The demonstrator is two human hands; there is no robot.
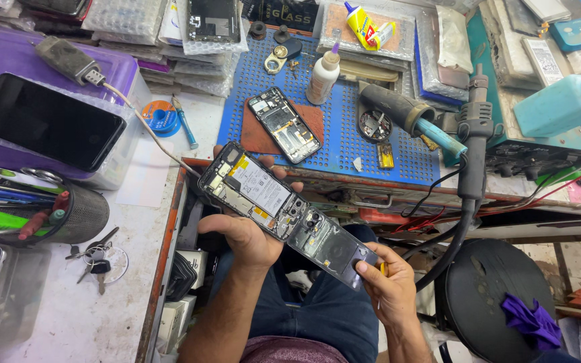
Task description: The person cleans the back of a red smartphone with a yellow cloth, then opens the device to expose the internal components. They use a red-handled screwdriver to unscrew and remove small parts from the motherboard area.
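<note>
Opened phone (253, 190), its back cover gone and battery and boards showing, lies across the palm of the left hand (247, 238), whose fingers curl round its far edge and grasp it. A dark back panel (334, 247) hangs off the phone's near end; the right hand (388, 286) pinches that panel's lower corner, thumb on top, with something small and yellow tucked behind the fingers that I cannot make out.

Counting phones: two opened ones, the held one and a second opened phone (285, 125) just beyond the left hand on a blue perforated mat (344, 151), plus one intact black phone (45, 121) well to the left of the left hand, resting on a clear plastic box (119, 165).

One glue bottle (323, 75) stands on the mat beyond both hands. One hot-air handle (473, 144) sits in its holder beyond the right hand, its hose running down past the wrist.

One black mesh cup (85, 214) to the left of the left hand holds pens and tools, too crowded to count. One bunch of keys (95, 259) lies on the surface (68, 316) near it. Below the left forearm an open drawer (179, 282) holds small boxes, partly hidden by the arm. One round black stool (489, 289) to the right of the right hand carries a purple cloth (532, 319).
</note>
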